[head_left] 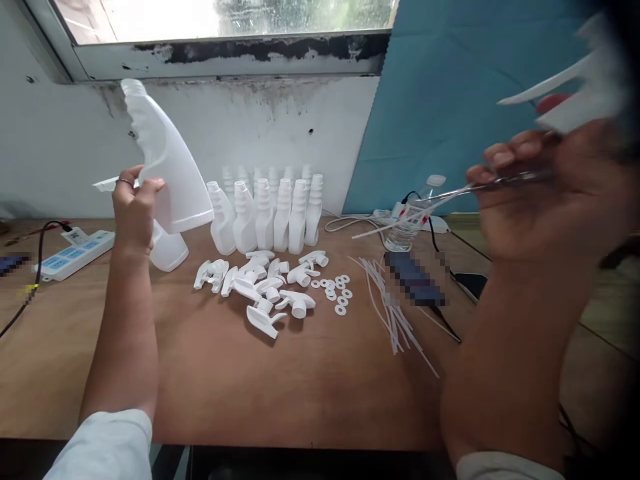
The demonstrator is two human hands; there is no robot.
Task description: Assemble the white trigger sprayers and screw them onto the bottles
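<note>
My left hand (133,200) is closed around a white plastic spray bottle (173,160), lifted above the table and tilted, its open neck up. Partly hidden behind that hand, another white bottle (169,250) stands on the table, and a white trigger piece (106,185) pokes out to the left. My right hand (540,180), raised at the right and blurred, grips a white spray trigger head (585,87). A slim shiny metal tool (500,181) lies across its fingers; its kind is unclear. Along it runs a thin white tube (390,225).
White bottles (263,213) stand in rows by the wall. Before them lie loose trigger heads (265,290), white ring washers (341,293) and thin tubes (393,307). A clear bottle (403,227), a blurred-out phone (415,279) and a power strip (75,255) with cables are around.
</note>
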